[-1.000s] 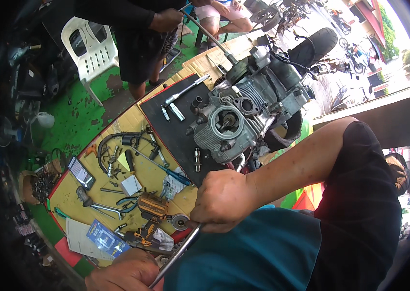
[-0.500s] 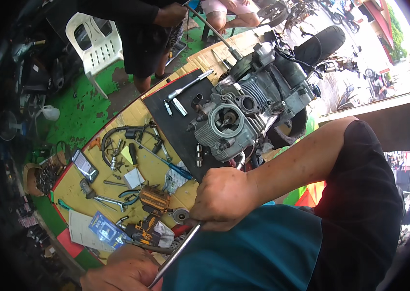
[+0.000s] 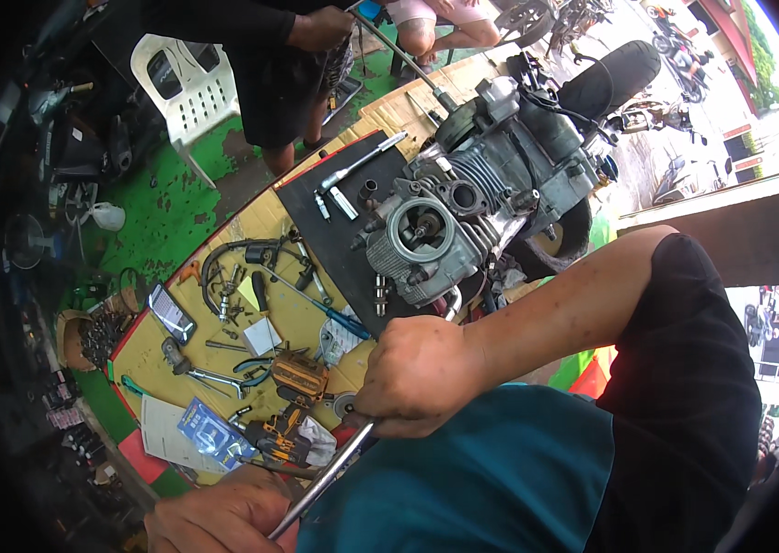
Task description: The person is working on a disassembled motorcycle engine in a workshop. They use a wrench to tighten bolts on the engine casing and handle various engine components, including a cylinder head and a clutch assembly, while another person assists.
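My right hand (image 3: pixel 419 373) is closed around a long shiny metal bar (image 3: pixel 339 465). Toward the lower left edge, my left hand (image 3: pixel 223 511) grips the same bar near its low end. Beyond my right fist, a bent metal end (image 3: pixel 453 301) shows against the lower side of the engine (image 3: pixel 435 241); my fist hides how it joins the bar. The grey, finned engine lies on a black mat (image 3: pixel 316 207) with its round opening facing up. Across the table, another person's hand (image 3: pixel 323 28) holds a long rod (image 3: pixel 398 55) reaching the engine's far end.
Yellow cardboard carries a cordless power tool (image 3: pixel 283 433), a screwdriver (image 3: pixel 343 318), pliers (image 3: pixel 251 369), a phone (image 3: pixel 171 313) and a blue packet (image 3: pixel 210 433). A ratchet (image 3: pixel 362 166) and sockets rest on the mat. A white chair (image 3: pixel 188 97) stands beyond the table.
The bar's low end and my left hand have shifted slightly left. My right fist stays almost in place, and the whole view has moved a little.
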The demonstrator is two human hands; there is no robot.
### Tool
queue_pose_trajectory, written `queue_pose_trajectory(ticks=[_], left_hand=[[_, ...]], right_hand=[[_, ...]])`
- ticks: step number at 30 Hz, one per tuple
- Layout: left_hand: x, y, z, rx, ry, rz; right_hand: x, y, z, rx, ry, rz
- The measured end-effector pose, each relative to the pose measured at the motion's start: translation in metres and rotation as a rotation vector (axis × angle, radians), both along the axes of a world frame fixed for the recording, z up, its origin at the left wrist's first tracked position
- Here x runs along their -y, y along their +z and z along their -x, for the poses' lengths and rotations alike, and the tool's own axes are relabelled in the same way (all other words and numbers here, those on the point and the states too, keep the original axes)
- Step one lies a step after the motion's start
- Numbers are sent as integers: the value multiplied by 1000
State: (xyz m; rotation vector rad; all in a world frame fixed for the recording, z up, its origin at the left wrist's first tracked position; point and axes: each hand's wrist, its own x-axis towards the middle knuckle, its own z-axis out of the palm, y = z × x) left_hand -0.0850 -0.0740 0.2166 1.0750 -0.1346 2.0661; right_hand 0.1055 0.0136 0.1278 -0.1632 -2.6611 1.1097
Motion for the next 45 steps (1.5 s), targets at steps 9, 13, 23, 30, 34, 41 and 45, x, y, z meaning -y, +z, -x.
queue_pose_trajectory(ticks=[9,13,23,30,34,41,45], left_hand=[[15,-15,11,-24,90,84],[38,-29,41,-104,250,319],[51,-59,35,-117,321,400],[77,-96,47,-231,318,593],[90,-120,49,-269,184,635],[116,-125,84,-889,-216,946],[118,-120,94,-1224,-206,1134]], right_hand=[[1,1,1,2,-30,11],[5,-3,5,60,-48,-44],[11,1,8,206,-62,-132],[20,-7,8,75,-133,-216],[25,-7,5,73,-155,-301],[37,-20,5,78,-185,-370],[47,-30,9,77,-228,-394]])
